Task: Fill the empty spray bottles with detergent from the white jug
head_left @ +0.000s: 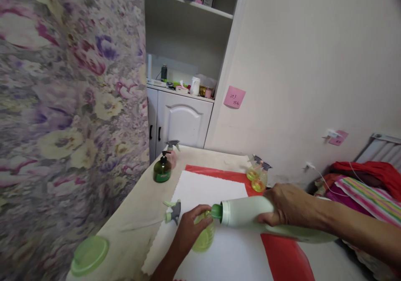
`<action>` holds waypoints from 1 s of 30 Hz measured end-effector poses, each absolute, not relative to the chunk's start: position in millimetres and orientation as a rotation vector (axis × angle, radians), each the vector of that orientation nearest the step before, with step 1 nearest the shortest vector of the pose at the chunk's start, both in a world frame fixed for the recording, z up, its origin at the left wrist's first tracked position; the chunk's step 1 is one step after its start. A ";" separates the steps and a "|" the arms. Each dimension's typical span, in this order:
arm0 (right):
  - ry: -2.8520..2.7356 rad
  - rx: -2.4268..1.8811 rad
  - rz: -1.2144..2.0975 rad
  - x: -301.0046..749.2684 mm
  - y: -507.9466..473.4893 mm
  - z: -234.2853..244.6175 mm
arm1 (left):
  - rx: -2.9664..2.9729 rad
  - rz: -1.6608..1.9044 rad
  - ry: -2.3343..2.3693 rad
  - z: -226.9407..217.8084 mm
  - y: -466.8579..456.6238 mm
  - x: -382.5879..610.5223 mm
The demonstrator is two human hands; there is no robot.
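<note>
Left hand (194, 224), lower centre of frame, curled around neck of small clear bottle (203, 238), rounded, yellow-tinted. Right hand (286, 206), lower right, wrapped around big pale-green bottle (246, 211), smooth, tipped nearly level, its green spout (216, 211) at small bottle's mouth. Grey-green spray head (174, 211) lying just left. White paper (213, 185), scalloped edge, over red sheet (291, 256). Open room: flat paper beyond hands, between pump bottle (162, 173) and spray bottles (259, 184). Table (125, 214) edge slanting toward lower left, beside flowered curtain (78, 105).
</note>
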State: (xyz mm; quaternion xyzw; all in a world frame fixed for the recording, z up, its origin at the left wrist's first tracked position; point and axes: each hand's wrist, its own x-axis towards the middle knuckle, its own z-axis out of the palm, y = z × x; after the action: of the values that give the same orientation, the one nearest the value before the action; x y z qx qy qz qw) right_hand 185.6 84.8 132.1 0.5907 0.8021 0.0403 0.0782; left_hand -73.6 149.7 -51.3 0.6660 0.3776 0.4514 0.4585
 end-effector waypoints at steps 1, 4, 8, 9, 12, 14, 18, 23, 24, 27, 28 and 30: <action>2.398 1.771 0.115 185.5 84.9 132.0 | 1.640 1.111 0.928 -51.2 149.7 -73.7; 2.400 1.769 0.097 183.6 84.4 133.4 | 1.637 1.113 0.923 -52.5 150.5 -73.7; 2.393 1.765 0.108 180.5 82.5 137.1 | 1.637 1.117 0.920 -55.2 151.5 -73.6; 2.386 1.769 0.108 180.0 82.3 137.8 | 1.639 1.118 0.920 -55.7 151.6 -73.6; 2.379 1.770 0.114 180.0 82.6 137.7 | 1.642 1.121 0.919 -55.9 151.4 -73.5; 2.381 1.772 0.113 180.7 83.3 136.7 | 1.642 1.123 0.919 -55.4 151.2 -73.5; 2.392 1.776 0.108 180.5 83.3 136.7 | 1.640 1.122 0.914 -54.6 150.7 -73.9; 2.393 1.781 0.077 179.7 82.6 138.8 | 1.637 1.127 0.912 -57.2 151.0 -74.3; 2.394 1.778 0.077 180.3 82.8 138.7 | 1.637 1.129 0.910 -57.8 151.1 -74.3; 2.403 1.749 0.112 182.4 83.6 137.3 | 1.638 1.128 0.904 -58.1 151.0 -74.6; 2.400 1.744 0.130 182.7 83.8 137.0 | 1.639 1.125 0.903 -57.7 151.0 -74.6; 2.395 1.734 0.154 182.6 83.8 136.9 | 1.642 1.120 0.901 -56.8 150.9 -74.7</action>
State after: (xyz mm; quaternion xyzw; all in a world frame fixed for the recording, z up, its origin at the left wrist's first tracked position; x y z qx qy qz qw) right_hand 182.6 83.8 136.9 0.5832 0.8056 0.0518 0.0903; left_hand -74.7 150.9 -56.8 0.6676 0.3663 0.4551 0.4614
